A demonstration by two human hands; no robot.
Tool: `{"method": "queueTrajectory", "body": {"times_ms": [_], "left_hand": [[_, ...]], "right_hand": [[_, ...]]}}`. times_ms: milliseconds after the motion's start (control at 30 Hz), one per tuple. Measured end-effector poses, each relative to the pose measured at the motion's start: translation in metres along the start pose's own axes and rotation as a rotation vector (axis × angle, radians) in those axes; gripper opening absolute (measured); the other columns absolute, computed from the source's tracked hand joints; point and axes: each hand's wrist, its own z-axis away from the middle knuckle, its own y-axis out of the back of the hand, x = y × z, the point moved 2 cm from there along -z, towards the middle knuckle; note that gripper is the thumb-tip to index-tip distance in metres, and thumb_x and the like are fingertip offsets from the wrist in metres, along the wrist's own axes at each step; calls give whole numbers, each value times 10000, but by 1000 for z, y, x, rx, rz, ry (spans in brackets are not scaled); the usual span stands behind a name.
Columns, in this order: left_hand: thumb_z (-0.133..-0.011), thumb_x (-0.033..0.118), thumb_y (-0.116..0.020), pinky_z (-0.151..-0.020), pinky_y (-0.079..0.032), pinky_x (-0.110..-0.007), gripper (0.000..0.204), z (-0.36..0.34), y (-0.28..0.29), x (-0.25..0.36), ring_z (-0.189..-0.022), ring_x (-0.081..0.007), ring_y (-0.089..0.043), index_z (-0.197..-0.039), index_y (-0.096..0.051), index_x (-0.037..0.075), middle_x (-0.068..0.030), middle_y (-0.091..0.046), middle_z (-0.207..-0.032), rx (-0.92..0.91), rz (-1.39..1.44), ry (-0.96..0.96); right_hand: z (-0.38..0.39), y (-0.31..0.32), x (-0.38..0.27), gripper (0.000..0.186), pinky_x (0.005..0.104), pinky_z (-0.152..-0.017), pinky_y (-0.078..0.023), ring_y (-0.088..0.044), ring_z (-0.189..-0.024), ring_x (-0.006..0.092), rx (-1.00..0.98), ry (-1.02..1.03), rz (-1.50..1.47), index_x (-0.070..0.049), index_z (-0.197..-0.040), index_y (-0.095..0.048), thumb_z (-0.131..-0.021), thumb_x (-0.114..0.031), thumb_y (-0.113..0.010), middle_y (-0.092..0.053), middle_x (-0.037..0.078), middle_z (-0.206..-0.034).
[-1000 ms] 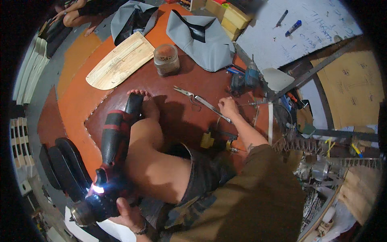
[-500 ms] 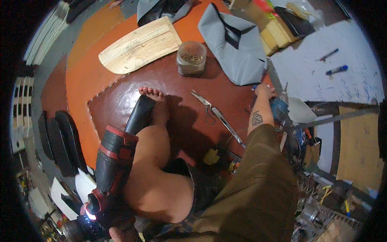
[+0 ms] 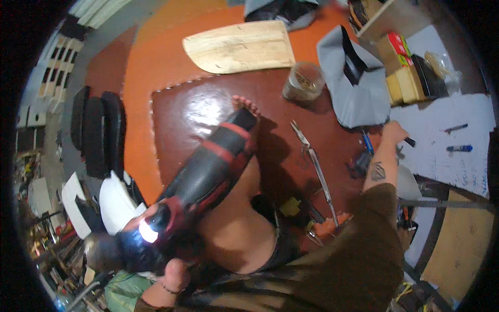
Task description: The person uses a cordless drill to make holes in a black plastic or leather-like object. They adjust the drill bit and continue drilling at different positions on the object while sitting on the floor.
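Observation:
My left hand (image 3: 175, 274) is wrapped around a black and red cordless drill (image 3: 208, 166), its lamp lit, low on the left over my bent leg. Motion smears the drill's outline. At the right, my right hand (image 3: 396, 134) is closed beside the grey folded cover (image 3: 356, 86). A short dark end (image 3: 410, 141) sticks out by its fingers; what it belongs to is hidden. Just left of that forearm lie a blue pen-like thing (image 3: 367, 141) and a dark tool (image 3: 358, 165). Scissors (image 3: 301, 136) rest on the reddish-brown mat (image 3: 176, 125).
A curved wooden board (image 3: 241, 48) lies at the far side, near a clear tub of screws (image 3: 304, 82). Markers (image 3: 459, 148) sit on a white board (image 3: 473, 117) at right. Black padded panels (image 3: 99, 135) and white pieces (image 3: 117, 200) are at left. A yellow block (image 3: 410, 86) stands far right.
The view has shifted, so the mat's things appear further right. The drill has swung up and to the right, its base nearer my foot. My right hand has moved away from the blue tool.

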Motion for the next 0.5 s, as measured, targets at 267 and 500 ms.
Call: {"method": "queueTrajectory", "body": {"times_ms": [267,500], "left_hand": [[-838,122,-822,-1188,-409,-454,751,7,-5,-3,-1359,-296,-546,-1457,-416,-4,-202,-538,-1470,-92,287,5],[-786,210,-902,-1045,-477,-372,690,7,7,3,-1132,-187,-598,-1346,-543,26,-81,-610,-1235,-160,273,-144]], "right_hand": [[-51,150,183,349,534,-815,-604,-772,-1068,370,126,-148,-290,-79,-1244,-763,-997,-239,-576,-789,159,-1180],[200,230,184,311,307,-578,-483,-533,-633,82,167,345,-1663,-76,-911,-614,-1108,-315,-588,-593,23,-792]]}}
